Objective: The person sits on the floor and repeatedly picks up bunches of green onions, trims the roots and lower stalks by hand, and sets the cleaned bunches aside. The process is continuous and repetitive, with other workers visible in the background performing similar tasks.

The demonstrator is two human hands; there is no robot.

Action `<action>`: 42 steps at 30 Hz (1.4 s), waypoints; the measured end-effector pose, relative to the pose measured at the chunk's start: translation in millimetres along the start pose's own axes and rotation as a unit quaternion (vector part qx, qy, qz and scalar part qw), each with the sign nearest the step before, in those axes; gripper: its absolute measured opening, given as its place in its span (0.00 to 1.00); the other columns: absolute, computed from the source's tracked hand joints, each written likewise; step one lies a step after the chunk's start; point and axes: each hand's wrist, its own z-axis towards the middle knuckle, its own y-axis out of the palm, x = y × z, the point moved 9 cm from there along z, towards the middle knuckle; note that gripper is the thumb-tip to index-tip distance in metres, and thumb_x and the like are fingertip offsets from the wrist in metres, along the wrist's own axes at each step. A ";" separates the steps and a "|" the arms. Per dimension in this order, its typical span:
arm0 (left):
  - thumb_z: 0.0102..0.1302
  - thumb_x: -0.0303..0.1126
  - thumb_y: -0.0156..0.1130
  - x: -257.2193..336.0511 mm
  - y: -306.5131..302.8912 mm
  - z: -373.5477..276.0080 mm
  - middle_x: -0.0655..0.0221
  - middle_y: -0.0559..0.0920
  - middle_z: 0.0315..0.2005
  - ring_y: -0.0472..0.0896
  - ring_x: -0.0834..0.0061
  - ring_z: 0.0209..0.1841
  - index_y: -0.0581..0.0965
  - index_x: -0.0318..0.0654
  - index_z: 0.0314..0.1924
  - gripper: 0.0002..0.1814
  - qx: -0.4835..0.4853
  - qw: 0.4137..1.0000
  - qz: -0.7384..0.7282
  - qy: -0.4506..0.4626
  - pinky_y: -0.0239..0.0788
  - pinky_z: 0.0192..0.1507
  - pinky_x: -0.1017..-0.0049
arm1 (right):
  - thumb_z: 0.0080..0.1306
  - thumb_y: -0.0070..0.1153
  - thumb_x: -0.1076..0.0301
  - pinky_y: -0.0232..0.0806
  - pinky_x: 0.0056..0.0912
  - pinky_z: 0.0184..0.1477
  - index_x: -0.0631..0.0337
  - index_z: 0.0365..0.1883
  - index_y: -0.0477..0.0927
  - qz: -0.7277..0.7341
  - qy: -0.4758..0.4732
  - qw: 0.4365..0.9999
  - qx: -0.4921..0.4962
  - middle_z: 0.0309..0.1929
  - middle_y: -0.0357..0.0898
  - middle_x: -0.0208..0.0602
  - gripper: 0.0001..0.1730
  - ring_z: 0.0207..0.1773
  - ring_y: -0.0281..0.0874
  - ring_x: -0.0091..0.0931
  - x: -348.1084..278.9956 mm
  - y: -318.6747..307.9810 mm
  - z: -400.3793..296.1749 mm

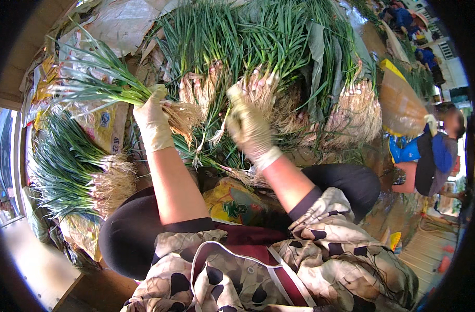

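My left hand (154,119), in a pale thin glove, grips a bunch of scallion-like plants (120,87). Their green leaves point left and their stringy roots (182,115) hang out to the right. My right hand (250,126), gloved as well and blurred, has curled fingers beside a thin single stalk (220,130) with a white root end. Whether the fingers pinch that stalk cannot be made out. Beneath and between both hands lie loose plants (218,150). Just beyond the right hand, rooted bunches (260,82) lie with leaves pointing away from me.
A stacked pile of bunches (112,183) lies at left, beside my knee. More bunches (352,109) lie at right, near grey plastic strips (315,70). A yellow printed sack (233,201) lies between my knees. Another person (440,156) sits at far right, near an orange-brown sack (403,99).
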 end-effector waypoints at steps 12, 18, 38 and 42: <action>0.50 0.16 0.57 5.4 -1.4 3.4 0.61 0.79 0.27 0.76 0.74 0.24 0.75 0.28 0.31 0.07 -0.004 0.999 -0.039 0.011 0.69 0.22 0.79 | 0.49 0.64 0.52 0.67 0.31 0.40 0.66 0.52 0.65 0.225 0.337 0.911 0.075 0.42 0.75 0.47 0.38 0.39 0.74 0.31 203.5 132.2 -11.6; 0.50 0.18 0.57 3.9 -14.8 7.6 0.61 0.79 0.26 0.74 0.76 0.21 0.75 0.28 0.32 0.07 0.022 0.997 -0.072 -0.020 0.66 0.22 0.80 | 0.58 0.43 0.65 0.64 0.41 0.39 0.43 0.64 0.55 -0.238 0.126 0.818 -0.508 0.33 0.77 0.45 0.33 0.35 0.75 0.38 74.3 205.8 -117.2; 0.50 0.21 0.60 -20.3 -15.2 5.7 0.63 0.79 0.23 0.74 0.78 0.19 0.75 0.31 0.29 0.05 0.002 0.999 0.006 -0.038 0.64 0.19 0.82 | 0.37 0.64 0.37 0.29 0.65 0.63 0.42 0.68 0.31 -0.424 0.178 0.763 -0.454 0.70 0.34 0.45 0.69 0.70 0.31 0.49 119.0 139.9 -113.2; 0.51 0.20 0.61 -15.8 -6.6 7.4 0.61 0.80 0.25 0.71 0.79 0.18 0.76 0.29 0.30 0.06 0.001 0.999 -0.021 -0.028 0.61 0.19 0.83 | 0.43 0.66 0.47 0.46 0.57 0.60 0.39 0.68 0.35 -0.446 0.155 0.783 -0.406 0.67 0.46 0.41 0.63 0.67 0.47 0.40 134.2 137.4 -116.2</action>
